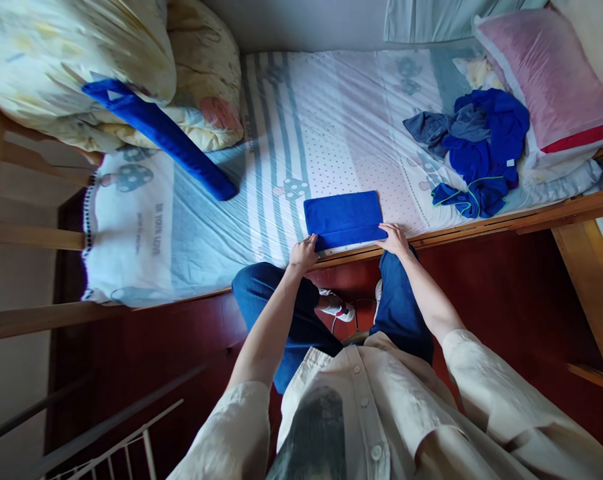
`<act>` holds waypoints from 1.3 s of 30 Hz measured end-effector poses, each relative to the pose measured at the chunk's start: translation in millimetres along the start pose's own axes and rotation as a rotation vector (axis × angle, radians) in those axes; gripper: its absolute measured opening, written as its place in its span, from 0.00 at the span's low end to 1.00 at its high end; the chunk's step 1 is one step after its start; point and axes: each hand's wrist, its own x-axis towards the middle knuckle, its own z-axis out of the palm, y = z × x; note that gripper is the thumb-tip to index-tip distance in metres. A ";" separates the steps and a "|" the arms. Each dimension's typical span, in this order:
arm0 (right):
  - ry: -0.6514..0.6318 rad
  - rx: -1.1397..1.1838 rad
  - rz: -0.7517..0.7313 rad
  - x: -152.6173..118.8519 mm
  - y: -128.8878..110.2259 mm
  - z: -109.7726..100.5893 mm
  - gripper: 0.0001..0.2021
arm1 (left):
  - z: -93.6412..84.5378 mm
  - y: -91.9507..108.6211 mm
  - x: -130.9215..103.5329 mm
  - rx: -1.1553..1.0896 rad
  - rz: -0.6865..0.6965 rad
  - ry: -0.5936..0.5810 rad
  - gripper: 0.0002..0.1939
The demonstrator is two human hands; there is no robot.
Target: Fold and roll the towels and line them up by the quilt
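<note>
A blue folded cloth (344, 217) lies flat as a neat rectangle at the bed's near edge, with a crease or folded strip along its near side. My left hand (304, 253) is closed at its near left corner, fingers curled on the fabric. At the near right corner, my right hand (394, 240) pinches the cloth between thumb and fingers. The undersides of both grips are hidden. To the left, a long narrow blue folded cloth (166, 143) rests partly on a pale patterned quilt (201, 80) and partly on the sheet.
Crumpled blue and grey clothes (486, 143) lie on the bed's right, beside a pink pillow (556, 73). A wooden bed rail (481, 230) runs along the near edge. A white metal rack (149, 447) stands at lower left on the red floor (506, 293).
</note>
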 end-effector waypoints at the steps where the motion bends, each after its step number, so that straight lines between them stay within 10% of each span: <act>1: -0.001 0.002 0.006 0.0 0.3 -0.4 0.26 | -1.2 -0.8 0.2 0.012 -0.001 -0.004 0.40; 23: 0.135 0.058 0.119 6.9 4.1 -0.4 0.20 | -1.6 -10.1 10.6 -0.269 -0.195 0.272 0.17; 39: 0.090 0.019 0.274 13.8 6.7 6.2 0.19 | 9.4 -24.1 14.9 -0.285 -0.398 0.247 0.05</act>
